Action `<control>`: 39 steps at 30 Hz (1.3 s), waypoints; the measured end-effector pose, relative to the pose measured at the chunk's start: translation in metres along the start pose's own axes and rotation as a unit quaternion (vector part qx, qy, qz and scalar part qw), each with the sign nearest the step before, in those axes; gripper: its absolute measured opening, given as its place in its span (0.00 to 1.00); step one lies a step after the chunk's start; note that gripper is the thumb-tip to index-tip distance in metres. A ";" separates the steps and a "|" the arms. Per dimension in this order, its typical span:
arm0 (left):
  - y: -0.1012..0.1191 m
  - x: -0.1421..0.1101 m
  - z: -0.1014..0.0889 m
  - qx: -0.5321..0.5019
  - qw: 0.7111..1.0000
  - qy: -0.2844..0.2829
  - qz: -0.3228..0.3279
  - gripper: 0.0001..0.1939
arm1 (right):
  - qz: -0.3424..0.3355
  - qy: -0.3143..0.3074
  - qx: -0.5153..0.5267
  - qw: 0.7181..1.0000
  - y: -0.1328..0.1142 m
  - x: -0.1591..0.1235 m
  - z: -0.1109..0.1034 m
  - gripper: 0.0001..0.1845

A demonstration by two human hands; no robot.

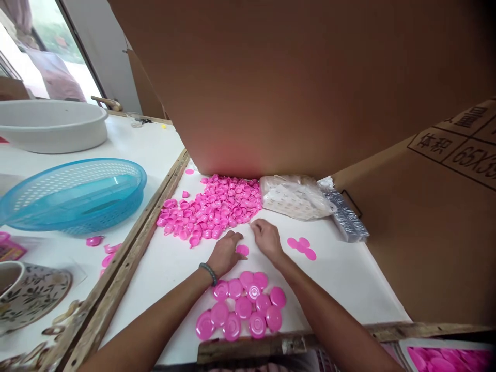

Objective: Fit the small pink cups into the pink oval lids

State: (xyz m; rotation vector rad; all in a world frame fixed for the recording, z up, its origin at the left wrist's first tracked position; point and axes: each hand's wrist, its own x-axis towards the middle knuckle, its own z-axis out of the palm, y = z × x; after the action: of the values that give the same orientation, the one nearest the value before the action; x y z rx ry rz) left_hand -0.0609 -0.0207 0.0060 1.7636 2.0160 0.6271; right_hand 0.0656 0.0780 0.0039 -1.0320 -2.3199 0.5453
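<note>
My left hand (227, 254), with a beaded bracelet at the wrist, has its thumb and fingers apart around a small flat pink disc (242, 250). Whether it touches the disc I cannot tell. Close by on the right, my right hand (266, 238) has its fingers pinched together at the near edge of a heap of tiny pink toy cups (217, 206). What those fingers hold, if anything, is hidden. Below both hands, several round pink toy saucers (243, 308) lie between my forearms. More flat pink discs (302, 246) lie to the right of my right hand.
A large cardboard box (310, 93) rises behind and right of the white tabletop (349, 289). Against it lie a clear plastic bag (296, 199) and a silvery package (346, 217). Left of a wooden rail (135, 258) are a blue basket (135, 178), grey basin (98, 129) and patterned mug (42, 294).
</note>
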 end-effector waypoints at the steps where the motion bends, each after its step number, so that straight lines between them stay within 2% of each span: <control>1: -0.002 0.001 0.001 0.000 1.000 0.000 -0.001 0.28 | 0.048 0.016 0.011 0.999 0.003 0.013 0.002 0.08; 3: -0.004 0.002 0.003 -0.001 1.000 0.002 0.004 0.26 | 0.092 0.012 0.032 0.995 0.007 0.035 0.009 0.05; 5: -0.005 0.004 0.005 -0.004 1.000 0.008 0.007 0.22 | 0.103 0.004 0.046 0.994 0.011 0.049 0.017 0.03; 8: -0.004 0.005 0.007 -0.007 1.000 0.018 0.003 0.16 | 0.094 0.025 0.076 0.992 0.016 0.049 0.021 0.07; 12: -0.004 0.005 0.008 -0.028 0.999 0.028 -0.009 0.16 | 0.014 0.050 0.069 0.996 0.026 0.022 0.005 0.08; 16: -0.006 0.005 0.010 -0.071 0.997 0.035 -0.021 0.19 | -0.082 0.006 0.049 0.995 0.025 -0.013 -0.010 0.06; 20: -0.005 0.005 0.011 -0.091 0.995 0.036 -0.018 0.20 | -0.145 -0.052 0.010 0.988 0.013 -0.032 -0.001 0.09; 26: 0.000 0.003 0.009 -0.075 0.996 0.034 -0.023 0.18 | -0.227 -0.076 -0.089 0.967 0.006 -0.037 0.001 0.17; 32: 0.004 0.001 0.010 -0.058 0.997 0.037 -0.019 0.16 | -0.253 -0.068 -0.143 0.955 0.006 -0.046 0.004 0.18; 35: 0.003 0.002 0.009 -0.054 0.998 0.032 -0.022 0.16 | -0.252 -0.053 -0.129 0.958 0.008 -0.048 0.009 0.16; 37: 0.001 0.003 0.009 -0.080 0.996 0.024 -0.017 0.16 | -0.218 -0.040 -0.077 0.972 0.009 -0.045 0.009 0.15; 39: -0.001 0.004 0.008 -0.120 0.993 0.019 -0.005 0.18 | -0.143 -0.031 0.005 0.989 0.010 -0.040 0.007 0.12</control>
State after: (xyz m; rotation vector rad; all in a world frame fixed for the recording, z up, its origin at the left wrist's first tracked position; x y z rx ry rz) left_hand -0.0580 -0.0164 -0.0015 1.6100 1.8834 0.8663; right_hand 0.0896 0.0529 -0.0194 -0.6694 -2.4615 0.4787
